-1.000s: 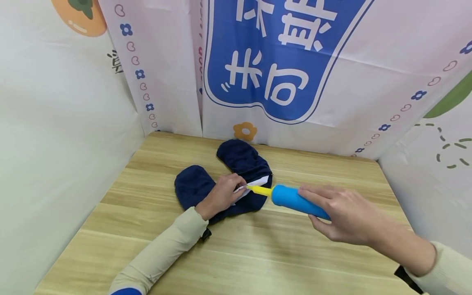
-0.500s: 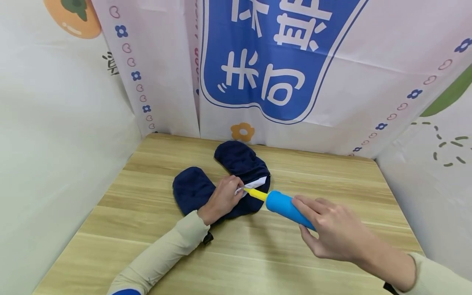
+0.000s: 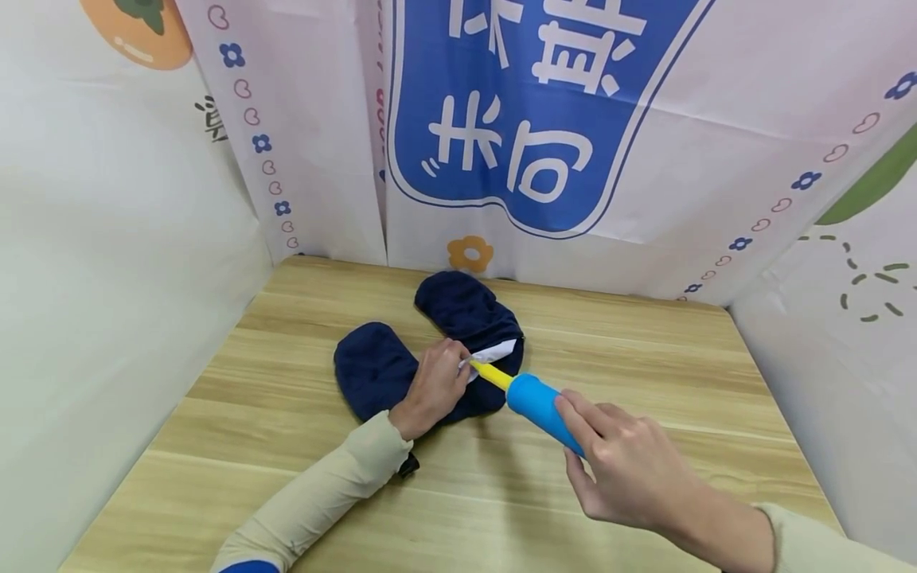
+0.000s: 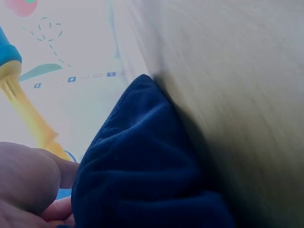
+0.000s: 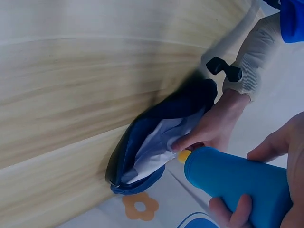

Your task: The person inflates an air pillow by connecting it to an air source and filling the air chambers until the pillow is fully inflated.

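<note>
A navy U-shaped neck pillow (image 3: 372,370) lies on the table, its two lobes toward the back left. Its cover is unzipped, and white inner material (image 5: 156,142) shows in the slit. My left hand (image 3: 433,382) rests over the pillow and pinches the white part beside the yellow nozzle (image 3: 493,374). That nozzle belongs to a blue hand pump (image 3: 540,407), whose body my right hand (image 3: 634,469) grips. The nozzle tip meets the left fingertips; whether it sits inside a valve is hidden. In the left wrist view, navy fabric (image 4: 137,161) fills the middle.
The wooden table (image 3: 286,469) meets a printed cloth backdrop (image 3: 315,159) behind the pillow. White sheets hang at the left (image 3: 107,278) and right (image 3: 860,382). A black strap (image 5: 223,69) sits at the left sleeve.
My right hand has come left and lower with the pump, which now tilts more steeply. My left hand stays at the slit with the nozzle tip beside it. The view has shifted slightly.
</note>
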`<state>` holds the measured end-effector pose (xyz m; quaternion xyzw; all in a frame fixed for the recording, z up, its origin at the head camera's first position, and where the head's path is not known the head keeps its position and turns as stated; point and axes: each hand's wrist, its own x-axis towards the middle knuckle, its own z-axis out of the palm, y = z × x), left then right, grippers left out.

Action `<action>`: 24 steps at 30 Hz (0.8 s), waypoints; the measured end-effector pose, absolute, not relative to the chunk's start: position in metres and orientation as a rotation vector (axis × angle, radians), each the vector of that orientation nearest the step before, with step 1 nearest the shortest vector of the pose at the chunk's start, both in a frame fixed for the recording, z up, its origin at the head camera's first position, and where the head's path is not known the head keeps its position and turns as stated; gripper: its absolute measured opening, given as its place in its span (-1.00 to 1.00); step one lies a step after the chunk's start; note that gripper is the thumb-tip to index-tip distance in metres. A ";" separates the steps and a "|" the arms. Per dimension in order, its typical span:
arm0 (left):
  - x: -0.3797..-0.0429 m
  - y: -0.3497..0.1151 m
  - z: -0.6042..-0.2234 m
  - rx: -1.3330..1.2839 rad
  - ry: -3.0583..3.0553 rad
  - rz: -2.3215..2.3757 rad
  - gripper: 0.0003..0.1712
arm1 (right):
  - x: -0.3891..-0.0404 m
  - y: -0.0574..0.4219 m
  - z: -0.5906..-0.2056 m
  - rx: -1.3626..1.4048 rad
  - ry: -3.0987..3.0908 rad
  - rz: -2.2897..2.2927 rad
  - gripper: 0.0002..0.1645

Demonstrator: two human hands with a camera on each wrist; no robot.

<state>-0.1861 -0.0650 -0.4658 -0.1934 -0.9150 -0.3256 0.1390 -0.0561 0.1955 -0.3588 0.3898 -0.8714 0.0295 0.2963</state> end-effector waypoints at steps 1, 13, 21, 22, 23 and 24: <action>-0.186 -0.064 -0.466 -0.556 -2.643 -0.929 -0.96 | -0.056 0.195 -0.360 1.036 -2.307 0.071 -0.29; -0.188 -0.060 -0.471 -0.460 -2.696 -0.905 -0.94 | -0.059 0.187 -0.375 1.072 -2.233 0.078 -0.37; -0.197 -0.072 -0.466 -0.507 -2.818 -0.884 -0.88 | -0.072 0.212 -0.388 1.129 -2.247 0.215 -0.34; -0.197 -0.072 -0.466 -0.510 -2.833 -0.887 -0.87 | -0.072 0.214 -0.389 1.138 -2.248 0.213 -0.35; -0.198 -0.073 -0.465 -0.517 -2.843 -0.890 -0.86 | -0.072 0.215 -0.390 1.145 -2.249 0.209 -0.35; -0.199 -0.074 -0.465 -0.525 -2.850 -0.890 -0.86 | -0.072 0.216 -0.391 1.155 -2.243 0.212 -0.36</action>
